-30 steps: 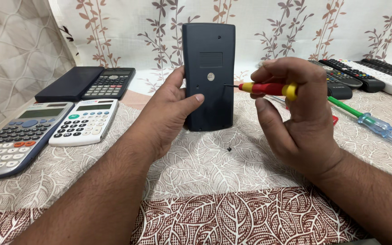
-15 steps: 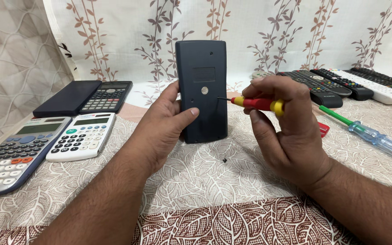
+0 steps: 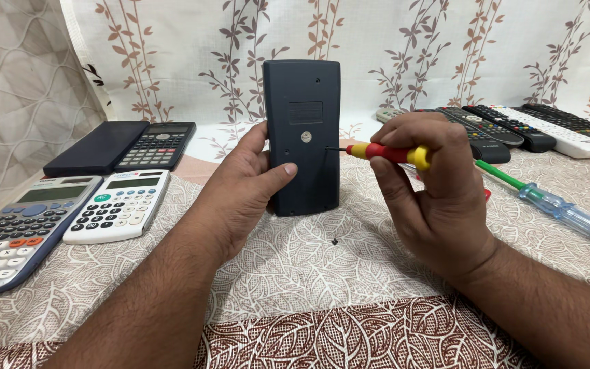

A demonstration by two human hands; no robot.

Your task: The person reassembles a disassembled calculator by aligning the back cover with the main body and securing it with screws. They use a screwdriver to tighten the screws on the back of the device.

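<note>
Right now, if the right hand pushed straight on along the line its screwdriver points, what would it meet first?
The right hand aims the red-and-yellow screwdriver leftward, and its tip already appears to sit on the back of the dark calculator, near the right edge. The left hand holds that calculator upright, so it comes first.

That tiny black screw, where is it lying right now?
In the head view, the tiny black screw lies loose on the leaf-patterned cloth, just below the upright dark calculator, between the left hand and right hand.
</note>
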